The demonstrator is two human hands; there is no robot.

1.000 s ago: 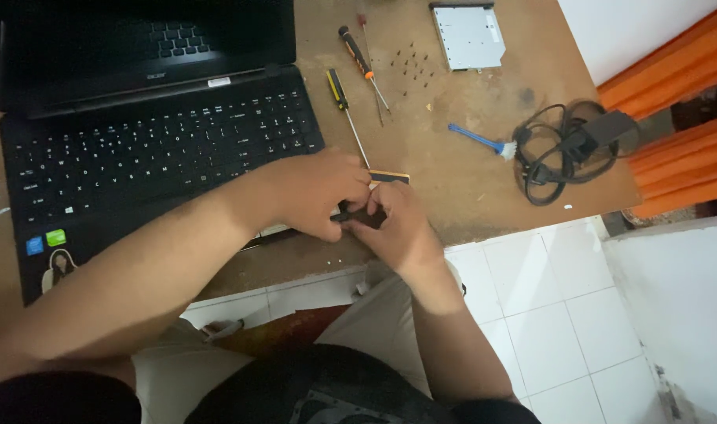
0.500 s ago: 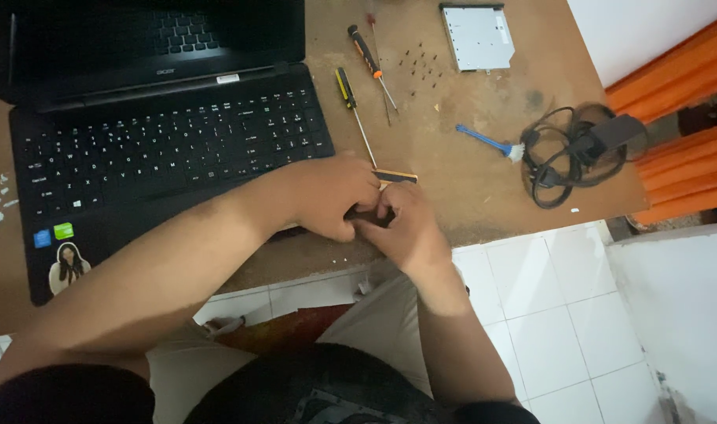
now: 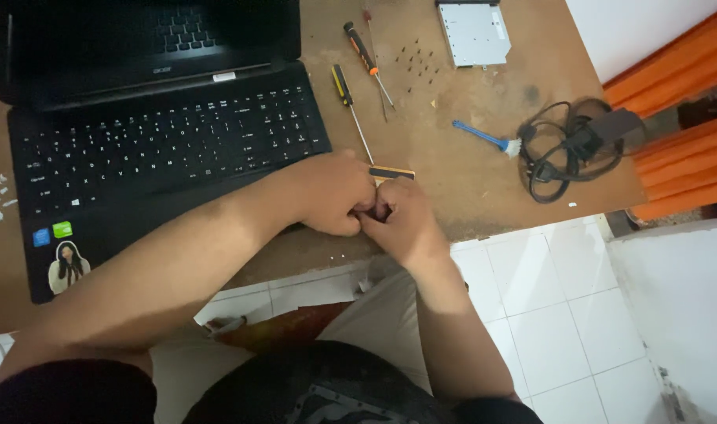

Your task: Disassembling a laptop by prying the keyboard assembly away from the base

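My left hand (image 3: 331, 192) and my right hand (image 3: 402, 224) are pressed together at the desk's front edge, just off the front right corner of a black laptop (image 3: 162, 149) that stands open. Their fingertips close on a small dark part (image 3: 368, 210), which the fingers mostly hide. A thin black and gold strip (image 3: 391, 172) lies on the desk just beyond my right hand's knuckles; whether it touches them I cannot tell.
On the brown desk (image 3: 453, 180) lie a yellow-black screwdriver (image 3: 351, 110), an orange-black screwdriver (image 3: 366, 59), several loose screws (image 3: 417, 63), a grey drive unit (image 3: 474, 33), a blue brush (image 3: 484, 137) and a coiled black power adapter cable (image 3: 574, 145). White floor tiles lie below.
Both hands stay locked together on the small part with only slight finger movement. The camera view has drifted a little.
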